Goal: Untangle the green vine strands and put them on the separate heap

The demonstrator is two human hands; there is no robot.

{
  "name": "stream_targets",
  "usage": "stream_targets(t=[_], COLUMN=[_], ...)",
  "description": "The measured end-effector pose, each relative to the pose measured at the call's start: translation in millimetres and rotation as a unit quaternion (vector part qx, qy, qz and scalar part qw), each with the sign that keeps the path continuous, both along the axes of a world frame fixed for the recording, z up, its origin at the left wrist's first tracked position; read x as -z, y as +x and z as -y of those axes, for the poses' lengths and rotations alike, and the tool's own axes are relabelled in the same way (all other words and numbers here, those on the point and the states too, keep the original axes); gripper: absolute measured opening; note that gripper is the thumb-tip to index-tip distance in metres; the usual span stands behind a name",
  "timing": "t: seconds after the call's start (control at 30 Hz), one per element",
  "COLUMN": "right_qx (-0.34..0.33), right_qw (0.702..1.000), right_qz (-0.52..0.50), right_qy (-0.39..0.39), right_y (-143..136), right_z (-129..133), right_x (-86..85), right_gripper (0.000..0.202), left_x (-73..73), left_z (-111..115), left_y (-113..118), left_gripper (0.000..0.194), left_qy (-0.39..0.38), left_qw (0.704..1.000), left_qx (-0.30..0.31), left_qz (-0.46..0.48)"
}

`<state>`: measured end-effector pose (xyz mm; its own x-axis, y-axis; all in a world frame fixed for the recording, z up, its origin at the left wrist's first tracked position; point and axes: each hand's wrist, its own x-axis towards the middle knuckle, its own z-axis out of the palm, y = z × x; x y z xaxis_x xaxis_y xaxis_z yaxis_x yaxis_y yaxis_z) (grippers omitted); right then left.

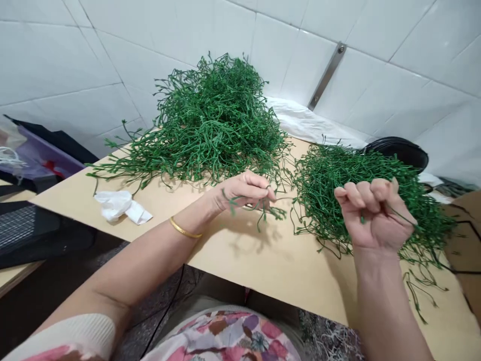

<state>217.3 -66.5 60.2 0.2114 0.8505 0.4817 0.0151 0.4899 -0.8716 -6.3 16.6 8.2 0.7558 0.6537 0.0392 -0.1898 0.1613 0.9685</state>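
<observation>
Over the middle of the table my left hand (250,190) is pinched closed on a thin green plastic stem (264,213) with small branching tips. My right hand (376,213), palm turned up and fingers curled in, is closed around another thin green stem (402,216) that sticks out by the thumb. Behind my left hand rises a large heap of green artificial stems (214,120). A second, lower heap of the same stems (323,185) lies behind and around my right hand. A few loose stems (419,293) are spread at the table's right side.
The pale wooden table (240,265) meets a white tiled wall (225,30). A crumpled white tissue (122,206) lies at the left. At the back are a white cloth (308,120) and a round black object (400,150). A cardboard box (466,245) stands at the right.
</observation>
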Motion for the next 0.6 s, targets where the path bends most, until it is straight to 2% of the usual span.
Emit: stream_targets(t=[0.07,0.1,0.17,0.2,0.27,0.3,0.33,0.37,0.4,0.43,0.47,0.5,0.53,0.6], right_qx=[0.129,0.204,0.308,0.35,0.438,0.458,0.451,0.422,0.378,0.299,0.247,0.169,0.088,0.004], right_qw=[0.984,0.957,0.876,0.824,0.734,0.713,0.71,0.726,0.762,0.812,0.862,0.905,0.927,0.949], right_qz=[0.125,0.205,0.372,0.445,0.514,0.527,0.539,0.543,0.526,0.5,0.441,0.384,0.341,0.273], right_qy=[0.01,0.021,-0.002,-0.03,-0.073,-0.065,-0.046,-0.021,0.0,-0.003,-0.019,-0.076,-0.128,-0.158], right_y=[23,36,60,69,78,77,72,64,53,40,27,15,4,-11], right_z=[-7,-11,-16,-18,-17,-15,-12,-9,-7,-6,-6,-7,-11,-20], right_x=[-9.6,-12.8,-17.2,-18.8,-20.9,-21.2,-20.5,-18.8,-15.7,-11.1,-4.8,2.9,11.8,30.9], right_gripper=[0.027,0.024,0.022,0.019,0.022,0.024,0.025,0.025,0.021,0.021,0.021,0.023,0.025,0.027], left_x=[6.2,9.4,14.8,16.4,16.6,15.2,12.9,10.1,7.2,4.3,1.9,0.1,-1.0,-0.7], left_z=[-6,-7,-7,-5,0,1,3,3,3,2,1,0,-1,0], left_y=[9,15,26,30,37,40,43,45,48,50,52,55,57,62], left_gripper=[0.021,0.021,0.021,0.021,0.02,0.019,0.019,0.018,0.018,0.018,0.018,0.019,0.019,0.021], left_qy=[-0.018,-0.022,-0.017,-0.008,0.02,0.037,0.056,0.08,0.113,0.152,0.188,0.221,0.249,0.289], left_qw=[0.999,0.997,0.994,0.992,0.987,0.983,0.979,0.974,0.967,0.959,0.951,0.942,0.933,0.915], left_qx=[-0.05,-0.071,-0.109,-0.126,-0.155,-0.171,-0.18,-0.189,-0.201,-0.206,-0.208,-0.212,-0.215,-0.228], left_qz=[-0.003,-0.008,-0.021,-0.026,-0.044,-0.058,-0.078,-0.098,-0.111,-0.121,-0.131,-0.139,-0.149,-0.165])
